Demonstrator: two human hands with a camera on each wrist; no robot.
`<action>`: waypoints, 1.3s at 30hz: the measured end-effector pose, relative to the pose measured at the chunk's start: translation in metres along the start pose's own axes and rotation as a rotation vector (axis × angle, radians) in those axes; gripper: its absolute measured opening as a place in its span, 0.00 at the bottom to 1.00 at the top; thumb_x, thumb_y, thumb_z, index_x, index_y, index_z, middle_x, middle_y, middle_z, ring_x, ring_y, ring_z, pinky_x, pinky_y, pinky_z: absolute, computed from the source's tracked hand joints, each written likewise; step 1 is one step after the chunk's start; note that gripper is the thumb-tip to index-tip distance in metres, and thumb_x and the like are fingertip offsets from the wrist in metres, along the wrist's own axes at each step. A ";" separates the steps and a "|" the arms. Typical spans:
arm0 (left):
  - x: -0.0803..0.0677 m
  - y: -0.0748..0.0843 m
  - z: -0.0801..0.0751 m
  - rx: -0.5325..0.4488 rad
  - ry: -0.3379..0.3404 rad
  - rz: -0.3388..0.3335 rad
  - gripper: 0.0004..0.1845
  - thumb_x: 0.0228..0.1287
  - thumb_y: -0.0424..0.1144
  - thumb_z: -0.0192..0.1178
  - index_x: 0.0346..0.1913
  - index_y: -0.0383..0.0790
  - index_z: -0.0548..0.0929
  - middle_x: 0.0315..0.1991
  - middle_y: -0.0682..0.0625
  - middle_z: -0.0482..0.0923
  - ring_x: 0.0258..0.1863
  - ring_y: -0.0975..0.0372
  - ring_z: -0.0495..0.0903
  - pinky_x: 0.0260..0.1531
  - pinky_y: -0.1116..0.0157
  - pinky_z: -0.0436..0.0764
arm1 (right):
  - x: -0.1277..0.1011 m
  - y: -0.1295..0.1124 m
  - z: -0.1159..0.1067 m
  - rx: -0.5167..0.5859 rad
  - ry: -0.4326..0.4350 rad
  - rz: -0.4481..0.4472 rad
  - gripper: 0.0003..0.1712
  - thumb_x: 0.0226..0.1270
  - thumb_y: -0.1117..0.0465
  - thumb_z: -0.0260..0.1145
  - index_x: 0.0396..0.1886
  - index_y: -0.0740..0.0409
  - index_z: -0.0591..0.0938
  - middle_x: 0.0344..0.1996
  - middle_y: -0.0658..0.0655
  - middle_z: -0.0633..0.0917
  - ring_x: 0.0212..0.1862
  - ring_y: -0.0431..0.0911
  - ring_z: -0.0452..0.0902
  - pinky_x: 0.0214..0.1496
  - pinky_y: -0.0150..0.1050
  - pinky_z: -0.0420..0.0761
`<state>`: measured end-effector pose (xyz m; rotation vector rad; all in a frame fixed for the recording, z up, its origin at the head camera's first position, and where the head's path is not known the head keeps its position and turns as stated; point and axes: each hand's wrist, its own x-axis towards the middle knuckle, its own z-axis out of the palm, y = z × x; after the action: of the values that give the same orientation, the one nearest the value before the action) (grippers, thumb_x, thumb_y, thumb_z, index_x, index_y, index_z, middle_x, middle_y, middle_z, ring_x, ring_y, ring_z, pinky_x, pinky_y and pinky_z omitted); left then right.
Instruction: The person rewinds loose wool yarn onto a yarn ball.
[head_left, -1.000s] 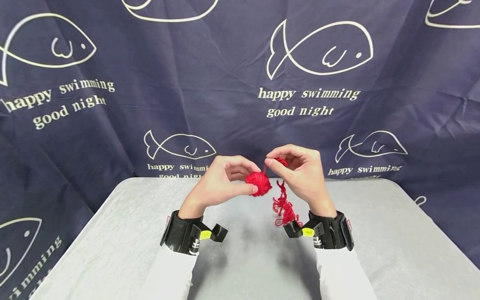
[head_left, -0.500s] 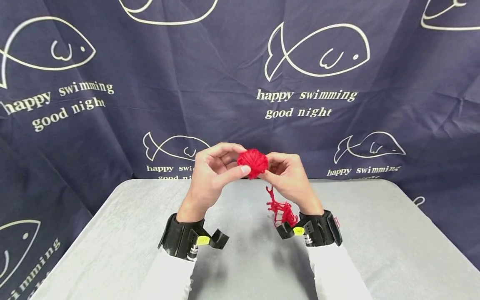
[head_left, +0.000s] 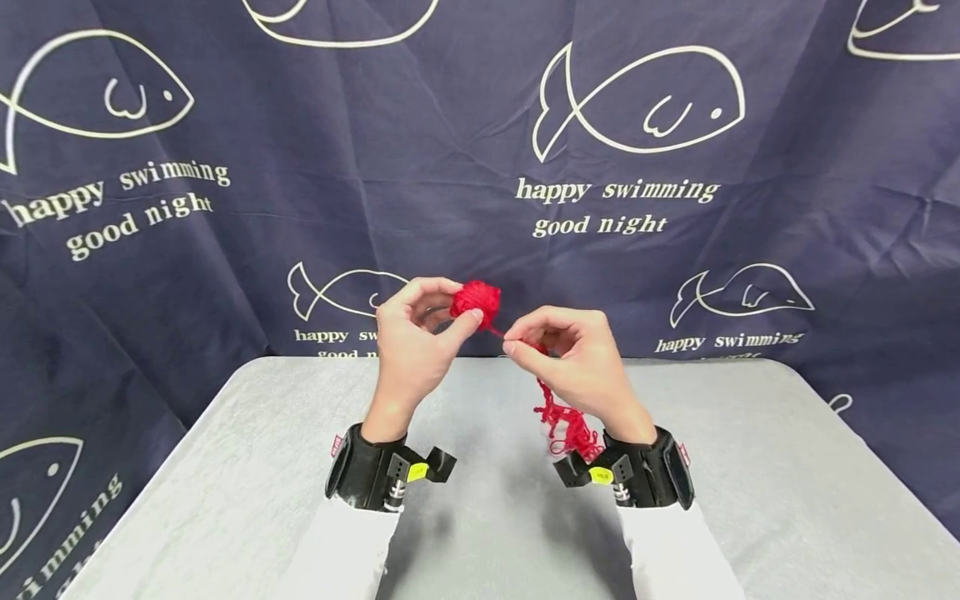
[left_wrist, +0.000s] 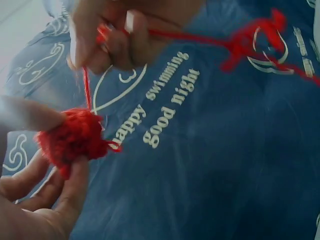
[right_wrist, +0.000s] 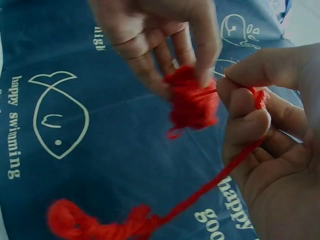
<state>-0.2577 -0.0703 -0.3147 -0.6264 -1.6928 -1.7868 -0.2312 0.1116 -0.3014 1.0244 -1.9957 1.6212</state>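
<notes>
A small ball of red yarn is held up above the table by my left hand, thumb in front and fingers behind. A short taut strand runs from the ball to my right hand, which pinches it between thumb and forefinger. More red yarn lies within the curled fingers of that hand, seen in the right wrist view. Out of them a strand hangs down to a loose tangle of yarn, partly hidden behind the right wrist camera. In the left wrist view the ball sits between thumb and fingertips.
A grey-white table spreads beneath both hands. Behind its far edge hangs a dark blue cloth printed with white fish and lettering. Black wrist straps with cameras jut inward from both wrists.
The ball and left hand have moved up and left. The right hand came up against the ball half a second ago and now stands apart from it, lower right, strand stretched between.
</notes>
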 end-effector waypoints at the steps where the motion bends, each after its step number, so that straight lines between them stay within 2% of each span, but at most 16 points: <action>1: -0.001 0.003 0.000 0.048 -0.033 0.004 0.13 0.45 0.21 0.67 0.37 0.27 0.80 0.33 0.40 0.81 0.32 0.52 0.81 0.38 0.57 0.83 | 0.000 -0.001 -0.001 0.004 0.022 -0.017 0.04 0.52 0.77 0.67 0.29 0.70 0.83 0.20 0.59 0.80 0.17 0.47 0.68 0.16 0.34 0.69; 4: -0.003 0.015 0.000 0.156 -0.164 -0.007 0.11 0.45 0.21 0.66 0.35 0.26 0.79 0.32 0.38 0.80 0.31 0.50 0.81 0.37 0.56 0.83 | 0.000 -0.002 -0.005 0.027 0.089 -0.056 0.05 0.51 0.80 0.66 0.29 0.72 0.82 0.22 0.62 0.81 0.17 0.46 0.68 0.17 0.32 0.70; 8: -0.005 0.025 0.000 0.171 -0.396 -0.069 0.11 0.45 0.20 0.65 0.34 0.28 0.79 0.31 0.39 0.79 0.30 0.50 0.80 0.37 0.55 0.83 | 0.001 0.001 -0.010 0.052 0.153 -0.061 0.05 0.50 0.81 0.65 0.29 0.75 0.81 0.24 0.65 0.81 0.21 0.45 0.73 0.22 0.30 0.74; 12: -0.006 0.026 0.000 0.054 -0.585 -0.092 0.12 0.46 0.19 0.64 0.36 0.29 0.79 0.33 0.41 0.78 0.33 0.52 0.79 0.37 0.56 0.83 | 0.002 0.007 -0.015 0.047 0.168 -0.028 0.05 0.51 0.79 0.66 0.30 0.74 0.82 0.24 0.64 0.82 0.22 0.45 0.74 0.23 0.29 0.74; 14: -0.006 0.022 0.000 -0.046 -0.641 -0.074 0.13 0.47 0.18 0.64 0.38 0.29 0.78 0.36 0.42 0.77 0.35 0.52 0.78 0.38 0.55 0.82 | 0.002 0.010 -0.016 0.059 0.158 -0.005 0.05 0.51 0.78 0.67 0.31 0.73 0.82 0.24 0.62 0.82 0.21 0.46 0.73 0.22 0.30 0.73; 17: -0.006 0.014 -0.002 -0.212 -0.677 -0.039 0.15 0.46 0.17 0.64 0.39 0.29 0.78 0.39 0.40 0.76 0.38 0.50 0.77 0.39 0.52 0.82 | 0.001 0.022 -0.018 0.088 0.132 0.031 0.06 0.52 0.76 0.68 0.32 0.70 0.83 0.24 0.61 0.82 0.21 0.47 0.72 0.21 0.32 0.72; 19: -0.006 0.009 -0.002 -0.309 -0.668 -0.011 0.16 0.46 0.17 0.64 0.40 0.29 0.78 0.40 0.39 0.74 0.40 0.49 0.76 0.40 0.50 0.81 | 0.001 0.031 -0.018 0.099 0.108 0.049 0.07 0.53 0.74 0.69 0.33 0.67 0.84 0.24 0.59 0.83 0.21 0.48 0.72 0.20 0.34 0.73; 22: -0.006 0.006 -0.002 -0.430 -0.605 0.009 0.16 0.45 0.17 0.65 0.39 0.31 0.79 0.40 0.39 0.74 0.42 0.51 0.75 0.41 0.52 0.82 | 0.000 0.043 -0.017 0.117 0.070 0.046 0.06 0.54 0.72 0.69 0.34 0.64 0.84 0.24 0.59 0.83 0.20 0.48 0.73 0.20 0.35 0.74; 25: -0.005 0.007 -0.001 -0.521 -0.489 0.012 0.16 0.44 0.17 0.65 0.37 0.34 0.79 0.39 0.43 0.75 0.41 0.54 0.75 0.40 0.59 0.82 | 0.001 0.049 -0.013 0.149 0.025 0.021 0.06 0.54 0.73 0.69 0.34 0.66 0.84 0.23 0.59 0.83 0.20 0.48 0.72 0.20 0.36 0.73; 28: -0.005 0.007 0.001 -0.561 -0.346 0.023 0.16 0.43 0.16 0.62 0.35 0.36 0.79 0.37 0.45 0.75 0.39 0.55 0.75 0.38 0.65 0.81 | 0.001 0.049 -0.007 0.160 -0.017 0.022 0.06 0.53 0.74 0.68 0.32 0.66 0.83 0.22 0.58 0.82 0.20 0.47 0.71 0.19 0.35 0.71; 31: -0.003 0.005 0.002 -0.526 -0.204 0.041 0.16 0.42 0.16 0.61 0.33 0.37 0.79 0.35 0.47 0.75 0.37 0.56 0.74 0.35 0.68 0.79 | 0.001 0.042 -0.003 0.130 -0.061 0.054 0.05 0.52 0.74 0.69 0.30 0.64 0.83 0.22 0.56 0.82 0.21 0.46 0.73 0.20 0.33 0.72; 33: -0.002 0.003 0.001 -0.468 -0.122 0.045 0.15 0.42 0.15 0.61 0.32 0.35 0.78 0.34 0.46 0.75 0.35 0.56 0.75 0.35 0.68 0.80 | 0.001 0.032 -0.001 0.084 -0.081 0.056 0.05 0.53 0.74 0.69 0.29 0.64 0.83 0.22 0.56 0.82 0.22 0.47 0.74 0.21 0.33 0.72; 36: -0.001 -0.002 0.000 -0.305 -0.038 0.064 0.13 0.43 0.16 0.63 0.33 0.30 0.77 0.34 0.44 0.75 0.32 0.56 0.78 0.34 0.65 0.82 | 0.000 0.015 -0.001 0.040 -0.090 0.037 0.05 0.52 0.75 0.68 0.29 0.66 0.83 0.21 0.58 0.82 0.22 0.48 0.74 0.21 0.34 0.73; 39: 0.000 -0.009 -0.002 -0.081 -0.009 0.102 0.13 0.44 0.19 0.66 0.35 0.28 0.77 0.36 0.42 0.76 0.32 0.56 0.79 0.34 0.62 0.83 | 0.000 0.003 -0.003 0.017 -0.063 0.001 0.05 0.52 0.77 0.67 0.29 0.68 0.83 0.21 0.58 0.82 0.21 0.48 0.72 0.20 0.34 0.72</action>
<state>-0.2637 -0.0725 -0.3213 -0.7430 -1.5719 -1.7899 -0.2337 0.1148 -0.3029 1.0928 -2.0266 1.6281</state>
